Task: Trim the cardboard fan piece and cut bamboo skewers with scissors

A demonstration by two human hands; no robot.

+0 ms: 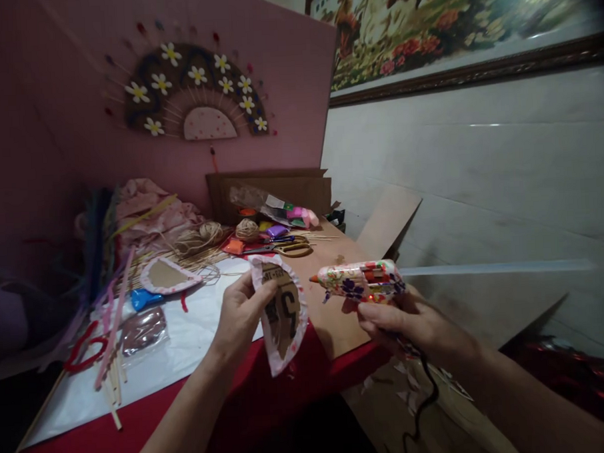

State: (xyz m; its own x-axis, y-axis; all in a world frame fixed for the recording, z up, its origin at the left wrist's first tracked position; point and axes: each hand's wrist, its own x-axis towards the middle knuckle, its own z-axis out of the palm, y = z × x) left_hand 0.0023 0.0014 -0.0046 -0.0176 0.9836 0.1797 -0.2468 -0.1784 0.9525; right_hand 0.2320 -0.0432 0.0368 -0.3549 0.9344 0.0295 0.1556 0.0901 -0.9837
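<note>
My left hand (pixel 240 312) grips a half-round cardboard piece (pixel 282 314) with pink patterned edging, held upright over the red table edge. My right hand (pixel 411 318) is wrapped round a glue gun (pixel 362 280) covered in flowered paper, its orange nozzle pointing left toward the cardboard piece, a small gap between them. A clear glue stick (pixel 494 268) sticks out of the gun's back to the right. The gun's black cord (pixel 424 401) hangs down below my right hand.
A second half-round piece (pixel 168 275) lies on white paper (pixel 182 345). Sticks (pixel 113 381), twine balls (pixel 247 229), scissors (pixel 293 248), clay packets (pixel 281 214) and pink cloth (pixel 151 213) crowd the table's back. A flowered fan (pixel 196 91) hangs on the pink board. Cardboard sheet (pixel 336 312) lies under the gun.
</note>
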